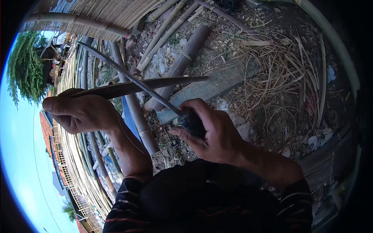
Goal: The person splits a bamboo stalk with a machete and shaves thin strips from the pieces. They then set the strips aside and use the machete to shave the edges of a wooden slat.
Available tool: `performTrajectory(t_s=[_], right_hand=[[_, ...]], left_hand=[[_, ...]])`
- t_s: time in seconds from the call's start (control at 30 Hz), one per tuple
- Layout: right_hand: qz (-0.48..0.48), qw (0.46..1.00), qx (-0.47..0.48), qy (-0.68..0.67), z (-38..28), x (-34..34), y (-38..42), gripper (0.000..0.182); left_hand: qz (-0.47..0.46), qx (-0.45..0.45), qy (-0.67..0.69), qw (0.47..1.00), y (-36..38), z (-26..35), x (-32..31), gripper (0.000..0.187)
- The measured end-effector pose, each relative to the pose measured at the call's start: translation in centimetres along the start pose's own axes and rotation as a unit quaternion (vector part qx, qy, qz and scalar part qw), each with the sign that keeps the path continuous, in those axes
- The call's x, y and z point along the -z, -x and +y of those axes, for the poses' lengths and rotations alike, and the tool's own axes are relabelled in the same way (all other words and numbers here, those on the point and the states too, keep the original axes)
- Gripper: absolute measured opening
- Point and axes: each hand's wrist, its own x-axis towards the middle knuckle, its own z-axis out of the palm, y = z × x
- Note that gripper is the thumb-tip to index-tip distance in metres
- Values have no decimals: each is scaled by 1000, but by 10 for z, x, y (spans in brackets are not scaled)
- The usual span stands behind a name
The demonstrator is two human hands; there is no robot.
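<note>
My left hand [79,112] grips a flat bamboo strip [155,83] that points right, tapering to a thin tip. My right hand [211,130] is closed around the dark handle of a long knife [128,75]. Its narrow blade runs up and left and crosses over the bamboo strip near the strip's middle. Both forearms come up from striped dark sleeves at the bottom of the view.
Thick bamboo poles [178,64] lie on the ground ahead. A flat grey stone slab [211,87] sits beyond my right hand. Curled bamboo shavings [279,73] pile at the right. Stacked split bamboo [83,163] runs along the left, a woven mat [112,11] above.
</note>
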Motion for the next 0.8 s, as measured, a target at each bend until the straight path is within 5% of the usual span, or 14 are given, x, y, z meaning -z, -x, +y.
performTrajectory(t_s=[0.1,0.3,0.4,0.5,0.53,0.67,0.73,0.8], right_hand=[[1,1000,13,8,-1,-16,2,32],[-32,979,-187,78,53,-25,18,25],[-59,993,-72,78,36,-18,21,25],[-6,976,-194,101,88,-31,25,26],[-7,975,-198,102,89,-32,27,26],[-60,963,-229,129,77,-25,26,23],[-9,979,-138,149,115,-25,38,21],[34,961,-226,158,134,-29,42,23]], left_hand=[[30,43,15,999,7,10,1,56],[58,54,-30,996,3,-11,11,55],[75,72,-8,995,7,-7,16,52],[64,63,-18,996,11,-10,22,55],[73,102,-101,987,15,-3,15,57],[71,69,-80,992,7,-32,25,57],[66,85,-34,994,5,-37,30,56],[64,55,-58,995,7,-38,25,53]])
